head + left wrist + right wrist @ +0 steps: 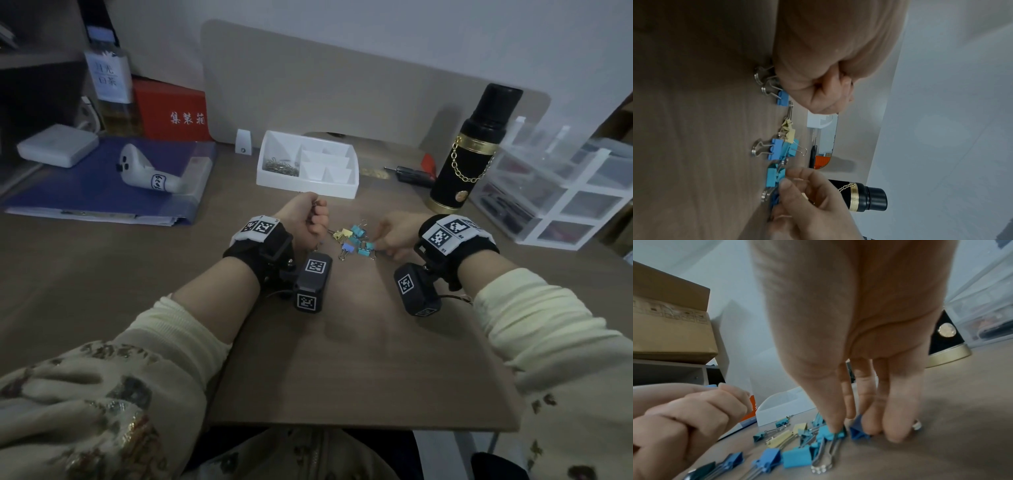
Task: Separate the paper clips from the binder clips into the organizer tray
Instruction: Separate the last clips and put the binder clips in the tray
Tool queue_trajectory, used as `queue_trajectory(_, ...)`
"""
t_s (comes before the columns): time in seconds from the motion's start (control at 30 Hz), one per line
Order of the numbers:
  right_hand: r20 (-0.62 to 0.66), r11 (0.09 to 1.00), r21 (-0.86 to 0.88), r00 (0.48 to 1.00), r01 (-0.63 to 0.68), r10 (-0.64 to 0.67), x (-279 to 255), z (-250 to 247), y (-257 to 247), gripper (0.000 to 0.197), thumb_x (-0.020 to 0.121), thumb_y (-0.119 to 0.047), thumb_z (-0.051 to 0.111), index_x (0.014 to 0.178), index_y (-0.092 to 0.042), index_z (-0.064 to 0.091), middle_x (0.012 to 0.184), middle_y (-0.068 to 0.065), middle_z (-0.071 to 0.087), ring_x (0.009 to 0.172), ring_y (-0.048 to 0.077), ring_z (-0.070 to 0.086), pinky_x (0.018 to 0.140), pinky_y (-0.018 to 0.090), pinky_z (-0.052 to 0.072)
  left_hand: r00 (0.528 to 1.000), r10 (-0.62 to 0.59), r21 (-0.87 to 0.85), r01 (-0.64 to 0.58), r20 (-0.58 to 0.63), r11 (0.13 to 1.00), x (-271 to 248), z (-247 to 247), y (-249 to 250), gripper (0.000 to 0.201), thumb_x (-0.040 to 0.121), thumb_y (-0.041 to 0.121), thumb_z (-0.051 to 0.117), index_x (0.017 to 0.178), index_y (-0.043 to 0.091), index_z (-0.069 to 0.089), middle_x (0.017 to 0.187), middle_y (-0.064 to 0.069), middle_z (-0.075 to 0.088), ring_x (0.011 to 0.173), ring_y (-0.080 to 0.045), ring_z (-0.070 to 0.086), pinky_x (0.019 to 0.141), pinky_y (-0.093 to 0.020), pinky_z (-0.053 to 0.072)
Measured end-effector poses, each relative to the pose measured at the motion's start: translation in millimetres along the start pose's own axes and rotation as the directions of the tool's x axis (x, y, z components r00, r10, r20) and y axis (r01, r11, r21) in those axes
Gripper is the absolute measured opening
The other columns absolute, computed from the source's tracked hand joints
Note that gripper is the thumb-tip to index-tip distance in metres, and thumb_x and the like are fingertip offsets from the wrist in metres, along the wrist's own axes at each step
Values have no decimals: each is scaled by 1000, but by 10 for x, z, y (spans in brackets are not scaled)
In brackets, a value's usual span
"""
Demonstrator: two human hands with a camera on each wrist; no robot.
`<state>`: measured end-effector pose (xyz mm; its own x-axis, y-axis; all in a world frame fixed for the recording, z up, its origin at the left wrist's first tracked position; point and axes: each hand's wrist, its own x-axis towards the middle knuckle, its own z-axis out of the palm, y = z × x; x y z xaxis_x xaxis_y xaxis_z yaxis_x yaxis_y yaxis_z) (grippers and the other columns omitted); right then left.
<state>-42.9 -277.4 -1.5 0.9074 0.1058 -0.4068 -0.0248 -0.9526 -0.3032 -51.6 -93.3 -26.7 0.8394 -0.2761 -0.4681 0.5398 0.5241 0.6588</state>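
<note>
Several binder clips [354, 238] in teal, blue and yellow lie in a loose pile on the wooden desk, with a paper clip [790, 110] among them. My left hand [317, 219] sits left of the pile, curled into a fist. A bit of blue binder clip [711, 386] and metal wire stick out of its top. My right hand [851, 430] reaches down at the pile's right side. Its thumb and fingers pinch a dark blue binder clip [858, 432]. The white organizer tray [342, 188] stands behind the pile, with paper clips [281, 166] in its left compartment.
A black and gold flask [469, 150] stands to the right of the tray, with clear plastic drawers [561, 192] beyond it. A blue folder [102, 192] carrying a white controller [147, 171] lies at the left. A beige divider [342, 85] closes the back.
</note>
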Motion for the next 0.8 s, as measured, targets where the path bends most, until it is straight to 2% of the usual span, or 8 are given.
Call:
queue_trajectory(0.1, -2, 984, 156, 996, 89, -90, 47, 67, -125, 29, 95, -6, 51, 124, 1, 50, 82, 8, 58, 67, 12, 57, 52, 16, 53, 1000, 6, -28, -6, 14, 1000, -22, -17, 32, 39, 100, 26, 30, 62, 20, 37, 39, 7, 33, 26, -6, 26, 25, -12, 12)
queue_trajectory(0.2, 49, 944, 294, 984, 151, -173, 93, 77, -279, 31, 95, 10, 38, 121, -2, 48, 95, 13, 57, 70, 17, 57, 57, 19, 54, 1000, 7, -65, -5, 28, 998, -44, -36, 68, 41, 101, 30, 29, 62, 19, 37, 38, 7, 33, 25, -7, 26, 25, -12, 12)
queue_trajectory(0.3, 13, 907, 356, 969, 226, -247, 117, 36, -370, 42, 91, 19, 27, 114, -9, 48, 94, 6, 53, 76, 21, 58, 55, 21, 55, 1000, 18, -103, -16, 21, 995, -65, -59, 115, 41, 99, 30, 32, 61, 19, 38, 38, 7, 34, 25, -7, 26, 26, -11, 13)
queue_trajectory(0.37, -93, 928, 244, 959, 282, -267, 147, -18, -357, 43, 88, 17, 30, 116, -6, 54, 106, 9, 58, 80, 20, 60, 63, 28, 53, 1000, 28, -129, -25, 15, 991, -79, -76, 136, 40, 97, 31, 34, 60, 18, 39, 39, 7, 34, 26, -8, 27, 28, -11, 13)
queue_trajectory(0.47, -236, 976, 25, 950, 218, -206, 203, -97, -268, 43, 87, 8, 34, 117, -7, 59, 125, 11, 57, 109, 24, 57, 84, 32, 48, 999, 32, -160, -32, -1, 987, -84, -100, 148, 40, 96, 33, 36, 59, 17, 40, 40, 6, 35, 26, -8, 27, 29, -9, 13)
queue_trajectory(0.6, -128, 977, -200, 986, 80, -107, 188, -102, -215, 44, 90, 3, 41, 131, -8, 51, 132, 13, 52, 117, 28, 52, 88, 32, 46, 1000, 19, -199, -21, -13, 980, -66, -118, 137, 45, 95, 40, 33, 60, 15, 42, 43, 5, 36, 27, -9, 28, 31, -9, 13)
queue_trajectory(0.67, -44, 985, -132, 992, 109, -115, 230, -64, -225, 45, 90, 6, 44, 133, -5, 48, 125, 15, 55, 108, 28, 57, 83, 34, 50, 1000, 17, -215, -22, -25, 976, -52, -123, 138, 45, 96, 41, 31, 61, 15, 42, 44, 5, 36, 28, -9, 28, 31, -9, 13)
queue_trajectory(0.8, 23, 925, 360, 990, 120, -137, 306, -23, -276, 40, 93, 11, 36, 129, -4, 45, 93, 7, 57, 69, 12, 56, 46, 17, 47, 1000, -3, -225, 2, -3, 974, -29, -126, 166, 39, 95, 34, 30, 61, 18, 37, 45, 3, 38, 28, -10, 30, 30, -10, 14)
